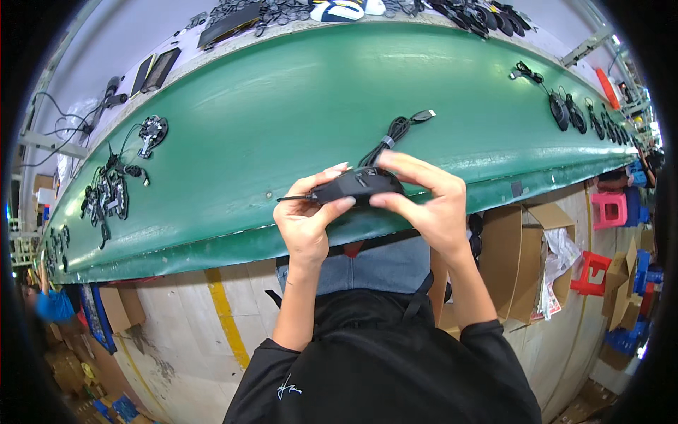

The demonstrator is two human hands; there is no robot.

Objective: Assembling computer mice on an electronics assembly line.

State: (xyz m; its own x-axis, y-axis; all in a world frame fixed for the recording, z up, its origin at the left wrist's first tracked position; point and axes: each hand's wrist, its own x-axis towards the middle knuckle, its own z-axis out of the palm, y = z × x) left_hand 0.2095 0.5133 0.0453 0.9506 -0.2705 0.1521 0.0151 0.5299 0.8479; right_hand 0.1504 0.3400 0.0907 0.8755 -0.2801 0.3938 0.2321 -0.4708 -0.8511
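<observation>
While left hand (305, 212) and right hand (429, 196), half-curled, grip the mouse (353, 186), the one-o'clock cable (400, 127) could snag, dislodging it.

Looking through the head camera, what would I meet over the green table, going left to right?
Corded parts, left grip, black mouse, right grip, row of mice.

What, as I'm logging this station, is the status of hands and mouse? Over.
Left hand holding black mouse; right hand on its right end. Held over green work surface. Bundled cable just beyond; nothing seen blocking.
</observation>
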